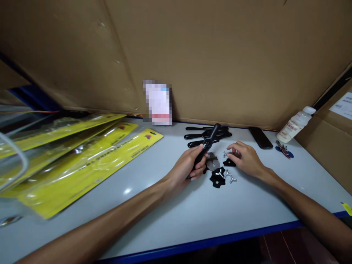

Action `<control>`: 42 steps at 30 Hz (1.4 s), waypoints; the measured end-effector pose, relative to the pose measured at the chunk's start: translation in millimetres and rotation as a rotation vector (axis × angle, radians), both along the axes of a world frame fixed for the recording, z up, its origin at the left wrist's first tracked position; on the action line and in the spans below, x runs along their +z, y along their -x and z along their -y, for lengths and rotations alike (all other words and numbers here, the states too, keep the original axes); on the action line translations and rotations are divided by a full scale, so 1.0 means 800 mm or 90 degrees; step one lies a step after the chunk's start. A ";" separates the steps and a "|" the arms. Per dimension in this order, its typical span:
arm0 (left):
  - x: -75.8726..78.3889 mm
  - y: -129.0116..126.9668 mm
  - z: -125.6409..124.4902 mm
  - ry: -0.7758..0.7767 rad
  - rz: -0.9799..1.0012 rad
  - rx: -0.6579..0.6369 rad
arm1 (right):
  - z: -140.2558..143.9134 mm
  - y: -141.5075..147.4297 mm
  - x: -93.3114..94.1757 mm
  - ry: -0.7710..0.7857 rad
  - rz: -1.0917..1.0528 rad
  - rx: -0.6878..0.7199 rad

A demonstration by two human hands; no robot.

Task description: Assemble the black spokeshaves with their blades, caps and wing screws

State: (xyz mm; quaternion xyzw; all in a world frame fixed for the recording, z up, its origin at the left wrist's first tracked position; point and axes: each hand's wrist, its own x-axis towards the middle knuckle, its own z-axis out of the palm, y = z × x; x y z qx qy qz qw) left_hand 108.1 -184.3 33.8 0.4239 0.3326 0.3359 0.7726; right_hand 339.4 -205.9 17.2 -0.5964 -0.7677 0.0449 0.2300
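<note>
My left hand (194,161) is wrapped round a black tool handle (213,132), which slants up and away from me. Just beyond it lie several similar black handles (192,136), partly overlapping. My right hand (244,157) has its thumb and index finger curled in a pinch at a small silver wing screw (224,154). Below those fingertips is a black notched plate (230,162). Between the hands are a grey rounded metal plate (213,164), more black notched plates (217,181) and several loose wing screws (232,179).
Yellow blister packs (110,161) spread over the left of the white table (165,227). A phone (260,138), a white bottle (295,124) and a bunch of keys (284,149) are at the right back. Cardboard walls (220,66) enclose the back and right side.
</note>
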 end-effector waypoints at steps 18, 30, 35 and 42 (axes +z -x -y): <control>-0.008 0.001 -0.002 -0.015 -0.007 0.011 | -0.012 0.005 -0.011 0.034 -0.191 -0.021; -0.009 0.001 -0.001 -0.032 -0.002 0.013 | -0.021 -0.016 -0.013 0.027 -0.091 -0.108; -0.009 0.000 0.001 -0.075 -0.001 0.034 | -0.023 -0.024 -0.010 -0.025 -0.059 -0.121; -0.008 -0.003 -0.001 -0.009 0.019 0.046 | 0.003 0.027 -0.002 -0.027 -0.031 0.043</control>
